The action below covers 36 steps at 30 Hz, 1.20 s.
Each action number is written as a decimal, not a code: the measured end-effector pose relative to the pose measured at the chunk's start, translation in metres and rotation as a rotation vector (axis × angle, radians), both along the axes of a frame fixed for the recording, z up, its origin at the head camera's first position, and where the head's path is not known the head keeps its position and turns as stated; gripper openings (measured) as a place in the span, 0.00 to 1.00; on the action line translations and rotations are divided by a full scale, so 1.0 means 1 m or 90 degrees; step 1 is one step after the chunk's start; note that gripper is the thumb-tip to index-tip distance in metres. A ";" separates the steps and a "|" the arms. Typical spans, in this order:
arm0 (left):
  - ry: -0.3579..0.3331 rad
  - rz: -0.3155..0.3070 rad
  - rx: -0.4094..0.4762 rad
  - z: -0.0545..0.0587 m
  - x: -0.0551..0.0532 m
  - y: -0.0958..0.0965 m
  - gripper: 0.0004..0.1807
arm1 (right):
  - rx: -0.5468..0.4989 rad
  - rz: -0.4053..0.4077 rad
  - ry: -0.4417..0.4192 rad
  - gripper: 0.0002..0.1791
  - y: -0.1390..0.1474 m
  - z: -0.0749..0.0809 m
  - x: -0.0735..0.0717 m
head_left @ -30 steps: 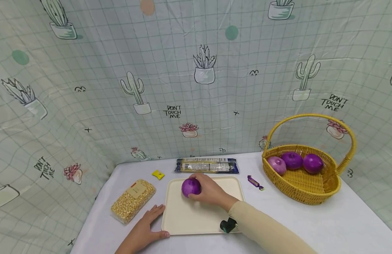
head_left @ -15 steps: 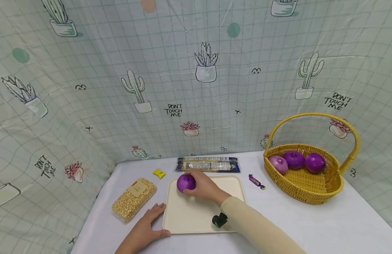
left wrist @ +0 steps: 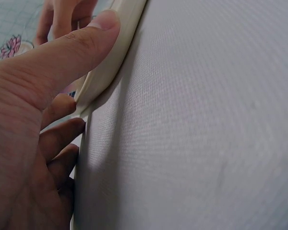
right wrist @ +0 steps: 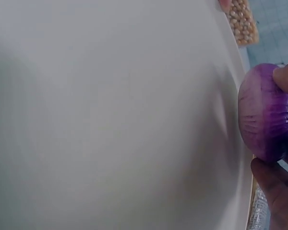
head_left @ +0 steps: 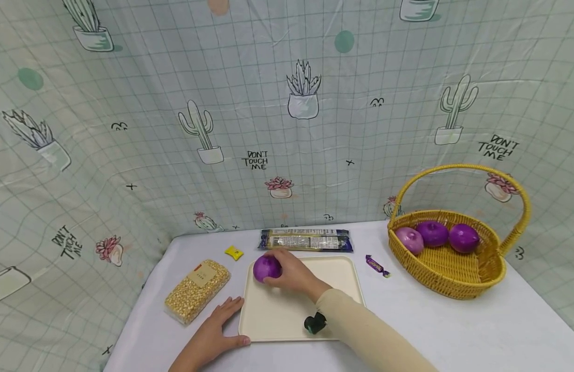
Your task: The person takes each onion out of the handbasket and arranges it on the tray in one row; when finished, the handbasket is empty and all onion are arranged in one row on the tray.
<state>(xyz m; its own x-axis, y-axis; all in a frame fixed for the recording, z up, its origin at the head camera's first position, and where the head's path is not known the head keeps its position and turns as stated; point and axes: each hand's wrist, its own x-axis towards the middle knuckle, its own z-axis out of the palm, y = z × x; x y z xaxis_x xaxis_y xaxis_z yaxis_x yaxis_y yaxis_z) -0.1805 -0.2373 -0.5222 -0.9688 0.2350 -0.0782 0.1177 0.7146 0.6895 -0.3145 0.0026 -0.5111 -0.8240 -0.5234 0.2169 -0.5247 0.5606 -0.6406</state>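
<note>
In the head view my right hand (head_left: 291, 273) holds a purple onion (head_left: 267, 269) over the back left part of a cream tray (head_left: 287, 315). The right wrist view shows the thumb on one side of the onion (right wrist: 264, 115) and fingers on the other; whether it touches the tray is hard to tell. My left hand (head_left: 212, 330) rests at the tray's front left corner, fingers spread along the left edge. Its thumb (left wrist: 81, 50) lies against the front rim in the left wrist view.
A yellow wicker basket (head_left: 436, 276) with several onions stands at the right. Around the tray lie a bag of corn kernels (head_left: 198, 291), a yellow packet (head_left: 233, 252), a long blue package (head_left: 305, 241) and a purple wrapped candy (head_left: 377, 266). A black wrist camera (head_left: 315, 323) hangs by the right sleeve.
My right hand has carried the onion leftward over the tray, toward its back left corner. The left hand stays at the tray's corner. The head view has shifted slightly.
</note>
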 end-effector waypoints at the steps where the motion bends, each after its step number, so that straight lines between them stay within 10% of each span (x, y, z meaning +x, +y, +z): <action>1: 0.000 0.000 0.000 0.000 0.000 0.000 0.53 | -0.003 0.000 -0.002 0.35 -0.001 0.000 0.000; 36: -0.003 0.006 -0.014 0.001 0.000 0.002 0.53 | 0.027 0.006 0.004 0.37 -0.006 -0.001 0.004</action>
